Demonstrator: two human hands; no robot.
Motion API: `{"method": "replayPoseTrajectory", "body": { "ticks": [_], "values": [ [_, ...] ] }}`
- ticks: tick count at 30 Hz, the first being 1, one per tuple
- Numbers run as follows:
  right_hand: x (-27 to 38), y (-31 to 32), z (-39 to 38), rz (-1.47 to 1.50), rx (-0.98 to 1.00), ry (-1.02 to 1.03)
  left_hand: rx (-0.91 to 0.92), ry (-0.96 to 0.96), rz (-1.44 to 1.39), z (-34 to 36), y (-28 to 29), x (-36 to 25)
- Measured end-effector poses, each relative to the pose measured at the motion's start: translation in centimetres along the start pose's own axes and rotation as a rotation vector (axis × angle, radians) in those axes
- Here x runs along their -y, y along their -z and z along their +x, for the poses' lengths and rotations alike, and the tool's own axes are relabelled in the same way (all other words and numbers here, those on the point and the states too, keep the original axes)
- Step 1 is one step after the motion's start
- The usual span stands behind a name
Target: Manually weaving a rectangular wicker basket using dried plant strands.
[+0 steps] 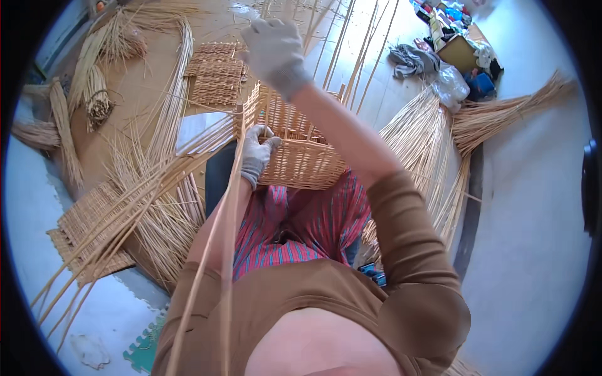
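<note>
Flanking the basket (305, 165): cane bundles (411, 139)

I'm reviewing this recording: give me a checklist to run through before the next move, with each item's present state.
1. Left hand, in a grey knitted glove, steadies the tan, woven wicker basket: ok, it grips the left side.
2. Basket supported: ok, it appears to rest on the lap, over the red-and-blue striped cloth.
3. Right hand, also grey-gloved, at the basket: not ok, it is raised away from it.
4. Right hand holding a strand: cannot tell.
5. Left forearm clear of long, pale, flat-looking strands: not ok, they cross in front.
</note>
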State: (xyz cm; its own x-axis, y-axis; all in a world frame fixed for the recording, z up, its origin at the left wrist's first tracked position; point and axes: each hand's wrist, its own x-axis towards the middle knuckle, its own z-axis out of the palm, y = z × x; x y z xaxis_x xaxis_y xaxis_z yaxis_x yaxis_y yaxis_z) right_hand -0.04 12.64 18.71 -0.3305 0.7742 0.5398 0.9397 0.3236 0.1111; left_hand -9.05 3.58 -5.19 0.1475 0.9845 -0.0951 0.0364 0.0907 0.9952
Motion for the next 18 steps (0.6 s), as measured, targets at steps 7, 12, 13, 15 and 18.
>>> {"method": "replayPoseTrajectory", "body": {
  "ticks": [7,12,13,15,18],
  "values": [
    [1.0,-7.9,-14.4,0.853,-0.047,-0.303,0.008,-0.277,0.383,1.0,1.5,0.6],
    [1.6,-5.9,-24.0,1.174,0.050,-0.580,0.315,-0.007,0.223,1.3,2.6,-2.6],
    [1.5,-4.9,-26.1,1.418,0.240,-0.672,0.312,0.059,0.247,1.4,2.7,-3.3],
    [0.1,-3.6,-28.5,1.399,-0.064,-1.318,0.327,0.156,0.279,1.4,2.3,-4.3],
    [-2.4,-3.7,-25.5,1.187,-0.456,-0.885,0.208,0.147,0.216,1.0,1.1,-4.6]
  ]
}}
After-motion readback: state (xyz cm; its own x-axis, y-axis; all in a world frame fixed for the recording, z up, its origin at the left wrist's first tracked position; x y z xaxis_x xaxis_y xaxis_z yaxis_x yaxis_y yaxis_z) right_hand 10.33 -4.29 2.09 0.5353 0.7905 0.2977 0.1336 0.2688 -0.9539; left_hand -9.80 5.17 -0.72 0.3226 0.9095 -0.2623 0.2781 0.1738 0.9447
